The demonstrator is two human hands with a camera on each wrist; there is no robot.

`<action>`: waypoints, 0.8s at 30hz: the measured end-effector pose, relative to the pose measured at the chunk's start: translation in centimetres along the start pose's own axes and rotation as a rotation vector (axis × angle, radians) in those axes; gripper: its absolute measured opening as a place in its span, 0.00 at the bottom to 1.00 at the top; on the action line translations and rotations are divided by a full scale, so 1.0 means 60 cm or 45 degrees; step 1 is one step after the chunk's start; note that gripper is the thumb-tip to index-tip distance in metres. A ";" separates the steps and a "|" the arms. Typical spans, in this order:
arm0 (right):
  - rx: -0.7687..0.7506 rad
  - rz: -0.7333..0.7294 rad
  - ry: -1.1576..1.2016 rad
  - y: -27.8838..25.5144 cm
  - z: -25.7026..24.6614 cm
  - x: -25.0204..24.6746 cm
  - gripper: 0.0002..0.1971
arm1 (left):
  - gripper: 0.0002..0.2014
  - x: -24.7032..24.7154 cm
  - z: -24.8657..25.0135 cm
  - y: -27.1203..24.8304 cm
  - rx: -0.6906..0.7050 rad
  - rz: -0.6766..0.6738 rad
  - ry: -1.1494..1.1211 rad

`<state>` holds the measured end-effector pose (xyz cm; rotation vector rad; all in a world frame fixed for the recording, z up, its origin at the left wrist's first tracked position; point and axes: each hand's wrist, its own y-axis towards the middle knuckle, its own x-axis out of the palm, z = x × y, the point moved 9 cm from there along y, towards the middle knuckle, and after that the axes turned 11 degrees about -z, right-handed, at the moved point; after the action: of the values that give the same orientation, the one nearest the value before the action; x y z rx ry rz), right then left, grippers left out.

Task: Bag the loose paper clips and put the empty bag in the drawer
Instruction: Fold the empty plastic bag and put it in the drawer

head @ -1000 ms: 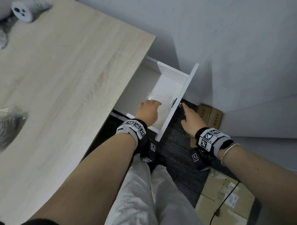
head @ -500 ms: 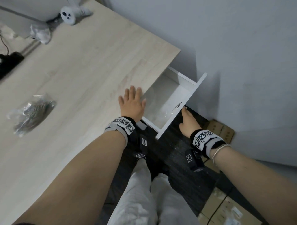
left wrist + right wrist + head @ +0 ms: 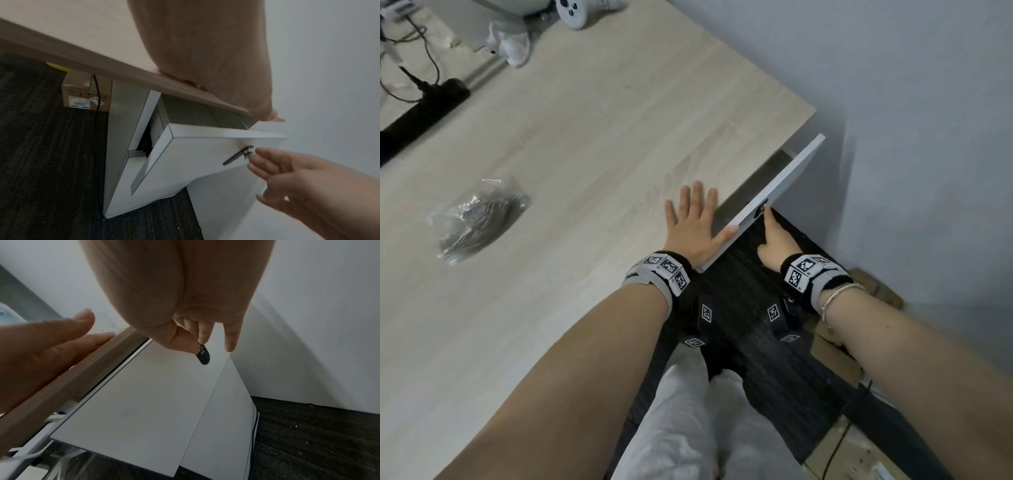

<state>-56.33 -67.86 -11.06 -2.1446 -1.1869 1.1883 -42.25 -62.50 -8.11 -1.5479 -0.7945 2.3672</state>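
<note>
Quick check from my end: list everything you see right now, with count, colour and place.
Desk: one, light wood, left of view.
Drawer: one, white, under the desk's right edge, slightly open.
Drawer handle: one, black, on the drawer front.
Bag of paper clips: one, clear with grey contents, on the desk, left.
Controller: one, white, far desk edge.
Power strip: one, black, far left.
Cardboard boxes: brown, several, on the dark carpet.
Left hand: flat on the desk edge, fingers straight.
Right hand: fingers pinch the drawer handle.
</note>
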 end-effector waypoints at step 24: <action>-0.139 -0.131 0.315 0.107 -0.054 -0.008 0.38 | 0.62 0.005 0.001 0.000 -0.031 -0.203 0.229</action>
<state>-50.68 -71.66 -13.39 -2.2041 -1.2577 0.8044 -42.45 -62.40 -8.33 -1.6140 -0.8728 2.0809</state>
